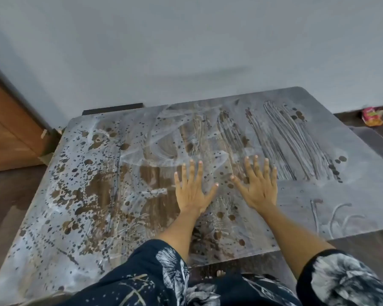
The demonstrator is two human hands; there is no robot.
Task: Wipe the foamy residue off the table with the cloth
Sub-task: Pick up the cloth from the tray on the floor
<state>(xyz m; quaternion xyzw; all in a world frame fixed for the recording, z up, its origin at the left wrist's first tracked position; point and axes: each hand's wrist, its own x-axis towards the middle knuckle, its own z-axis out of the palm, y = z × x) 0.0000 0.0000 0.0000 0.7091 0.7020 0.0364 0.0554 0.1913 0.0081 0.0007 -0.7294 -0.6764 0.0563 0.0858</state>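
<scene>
A brown wooden table [341,208] fills most of the view, coated with whitish foamy residue [80,151] broken by dark spots, smears and finger-drawn streaks. My left hand [192,191] and my right hand [260,184] are held side by side over the table's middle, palms down, fingers spread, with nothing in them. Whether they touch the surface I cannot tell. No cloth is in view.
A pale grey wall [186,51] rises behind the table's far edge. A brown wooden door [9,129] stands at the left. A pink and yellow wrapper [373,115] lies on the dark floor at the far right. My dark patterned sleeves [153,277] cross the near edge.
</scene>
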